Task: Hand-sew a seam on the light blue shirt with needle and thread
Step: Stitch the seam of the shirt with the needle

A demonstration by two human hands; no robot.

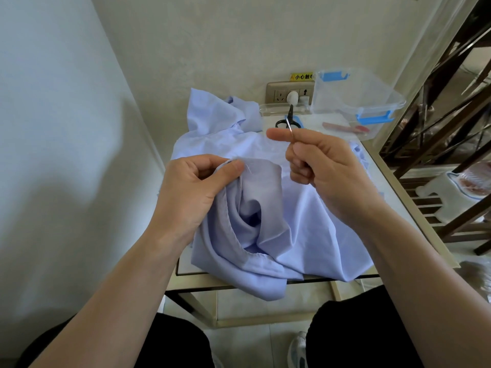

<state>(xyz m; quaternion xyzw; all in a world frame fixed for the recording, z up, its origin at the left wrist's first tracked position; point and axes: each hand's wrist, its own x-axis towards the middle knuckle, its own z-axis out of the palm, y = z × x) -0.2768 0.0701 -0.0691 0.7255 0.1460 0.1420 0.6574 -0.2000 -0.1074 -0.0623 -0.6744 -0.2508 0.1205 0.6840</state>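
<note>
Two bare hands work above a light blue shirt (pixel 305 216), which lies rumpled over a small counter (pixel 396 192) in the middle of the frame, its lower edge hanging off the near side. The left hand (pixel 196 187), left of centre, pinches a folded, hemmed edge of the shirt and lifts it off the cloth below, thumb pressed on top and fingers (pixel 202 163) curled round behind. A few pale stitches show just right of that thumb. The right hand (pixel 326 166), right of centre and a little higher, holds a thin needle (pixel 291 134) clamped between thumb and forefinger, with the other fingers curled into the palm; the needle points up and away. The thread is too fine to make out. Beyond the hands, black-handled scissors (pixel 289 120) lie on the counter near the far wall. Beside them, at upper right, a clear plastic box (pixel 356 102) with blue clips stands tilted. A wall socket (pixel 283 94) with a yellow sticker (pixel 301 76) above it sits behind the scissors. Dark trouser legs show along the bottom.
</note>
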